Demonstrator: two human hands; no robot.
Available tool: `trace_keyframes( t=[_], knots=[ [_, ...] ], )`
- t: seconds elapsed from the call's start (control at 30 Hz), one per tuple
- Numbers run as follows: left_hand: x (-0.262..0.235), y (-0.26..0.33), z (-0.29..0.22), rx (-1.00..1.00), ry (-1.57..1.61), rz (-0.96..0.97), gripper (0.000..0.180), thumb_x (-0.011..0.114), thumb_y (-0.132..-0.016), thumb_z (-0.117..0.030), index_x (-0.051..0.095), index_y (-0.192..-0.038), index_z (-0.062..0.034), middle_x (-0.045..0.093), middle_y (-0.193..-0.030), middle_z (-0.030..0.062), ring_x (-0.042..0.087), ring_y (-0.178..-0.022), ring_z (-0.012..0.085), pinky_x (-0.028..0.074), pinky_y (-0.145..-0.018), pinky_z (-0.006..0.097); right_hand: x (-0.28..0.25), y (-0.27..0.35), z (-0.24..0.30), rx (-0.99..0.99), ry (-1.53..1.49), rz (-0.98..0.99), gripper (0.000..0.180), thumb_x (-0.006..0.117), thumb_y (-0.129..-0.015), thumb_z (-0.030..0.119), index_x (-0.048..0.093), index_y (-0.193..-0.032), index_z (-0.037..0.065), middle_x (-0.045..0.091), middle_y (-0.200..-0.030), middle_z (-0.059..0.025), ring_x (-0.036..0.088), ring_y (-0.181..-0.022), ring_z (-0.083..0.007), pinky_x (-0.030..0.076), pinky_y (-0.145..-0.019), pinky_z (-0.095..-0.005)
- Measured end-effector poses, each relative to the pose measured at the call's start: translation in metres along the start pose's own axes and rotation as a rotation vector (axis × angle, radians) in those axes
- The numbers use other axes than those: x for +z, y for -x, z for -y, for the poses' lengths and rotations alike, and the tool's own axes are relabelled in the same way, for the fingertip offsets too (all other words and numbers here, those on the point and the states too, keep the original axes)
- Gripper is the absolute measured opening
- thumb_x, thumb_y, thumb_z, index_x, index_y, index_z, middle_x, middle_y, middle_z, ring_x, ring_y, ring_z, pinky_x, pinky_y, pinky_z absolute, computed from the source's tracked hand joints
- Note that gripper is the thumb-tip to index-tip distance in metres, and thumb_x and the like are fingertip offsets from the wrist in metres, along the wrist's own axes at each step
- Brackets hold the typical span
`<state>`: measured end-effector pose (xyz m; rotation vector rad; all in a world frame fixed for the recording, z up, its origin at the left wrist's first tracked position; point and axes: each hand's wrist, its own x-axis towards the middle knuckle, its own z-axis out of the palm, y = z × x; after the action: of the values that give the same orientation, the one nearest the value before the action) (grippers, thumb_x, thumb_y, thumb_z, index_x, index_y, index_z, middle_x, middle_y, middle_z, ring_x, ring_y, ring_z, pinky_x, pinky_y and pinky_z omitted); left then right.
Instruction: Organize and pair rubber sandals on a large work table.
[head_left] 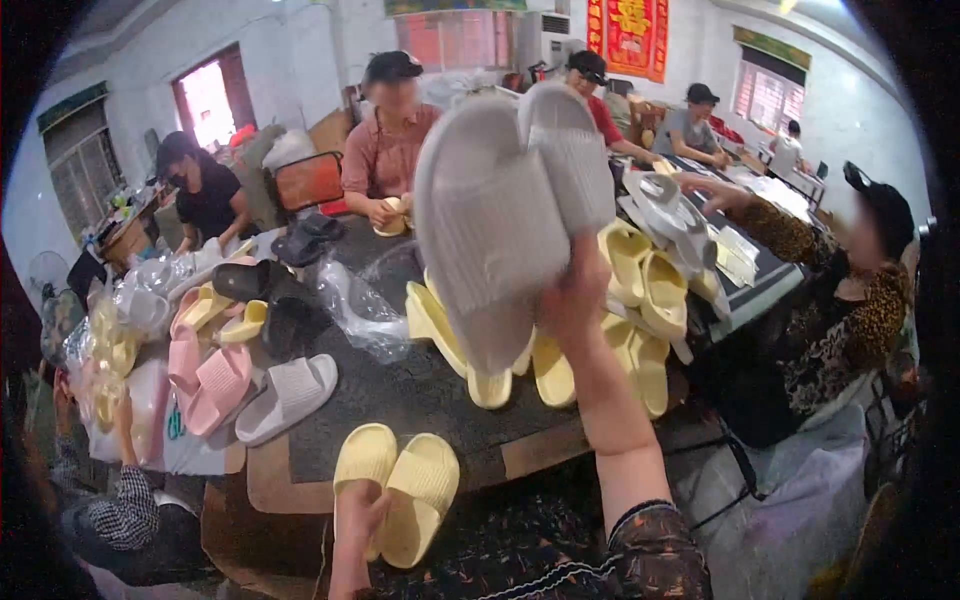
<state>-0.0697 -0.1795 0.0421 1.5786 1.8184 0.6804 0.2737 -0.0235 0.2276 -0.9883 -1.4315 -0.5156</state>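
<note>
Grey pair: right grip is clasping both, apparently keeping them matched | yellow pair: left grip is holding it likewise | tabletop: spreading beyond both grips

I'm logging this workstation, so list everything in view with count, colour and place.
Table: one, dark-topped, centre
Grey pair: two, grey, raised at centre
Yellow pair: two, pale yellow, lower centre
Yellow slides: several, yellow, table's middle and left
Pink slides: two, pink, table's left
Dark slides: several, blackish, table's left
Grey slides: several, grey, table's left and right
Clear bags: several, transparent, table's left and middle
Workers: at least seven, varied clothing, all around
Chair: one, orange, behind the table
Fan: one, pale, far left
Hanging: one, red and gold, back
Windows: at least three, bright, left to right
Sleeve: one, dark patterned, lower right
Left hand: one, bare, holding the yellow pair
Right hand: one, bare, holding the grey pair
</note>
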Motion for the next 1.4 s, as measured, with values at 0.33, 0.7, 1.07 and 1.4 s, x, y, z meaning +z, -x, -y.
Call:
trace_keyframes(
  t=[0.33, 0.7, 1.07, 1.4],
  knots=[
    [0.013, -0.001, -0.005, 0.049, 0.116, -0.109, 0.026, 0.071, -0.075, -0.017, 0.061, -0.079, 0.0063, 0.061, -0.071, 0.0115, 0.056, -0.063, 0.0163, 0.045, -0.058, 0.032, 0.043, -0.019, -0.108, 0.346, 0.275, 0.201, 0.043, 0.065, -0.078, 0.024, 0.05, -0.112, 0.002, 0.06, -0.097, -0.0149, 0.058, -0.091, -0.0341, 0.046, -0.078, -0.0424],
    [0.048, -0.027, -0.011, 0.065, 0.382, -0.181, 0.026, 0.063, -0.085, -0.019, 0.058, -0.095, 0.0045, 0.063, -0.088, 0.0143, 0.06, -0.076, 0.0217, 0.047, -0.071, 0.034, 0.028, 0.163, 0.062, 0.177, -0.514, 0.643, 0.02, 0.07, -0.076, 0.016, 0.062, -0.092, 0.006, 0.061, -0.084, -0.0086, 0.057, -0.081, -0.0265, 0.045, -0.073, -0.0354],
    [0.066, -0.059, -0.009, 0.323, 0.274, -0.046, 0.026, 0.062, -0.082, -0.016, 0.052, -0.097, 0.0026, 0.059, -0.083, 0.0176, 0.059, -0.077, 0.0295, 0.046, -0.066, 0.039, 0.052, 0.22, 0.077, 0.131, -0.36, 0.748, 0.04, 0.073, -0.072, 0.027, 0.062, -0.103, 0.005, 0.057, -0.104, -0.0105, 0.051, -0.1, -0.0292, 0.041, -0.088, -0.0405],
    [-0.032, -0.03, -0.053, 0.379, -0.22, 0.137, 0.03, 0.067, -0.079, -0.03, 0.069, -0.095, -0.0053, 0.068, -0.086, 0.0119, 0.065, -0.073, 0.0278, 0.051, -0.069, 0.034, 0.041, 0.218, 0.092, 0.109, -0.314, 0.698, 0.036, 0.074, -0.069, 0.021, 0.061, -0.098, 0.006, 0.057, -0.099, -0.0086, 0.052, -0.093, -0.0279, 0.042, -0.083, -0.0387]
  ],
)
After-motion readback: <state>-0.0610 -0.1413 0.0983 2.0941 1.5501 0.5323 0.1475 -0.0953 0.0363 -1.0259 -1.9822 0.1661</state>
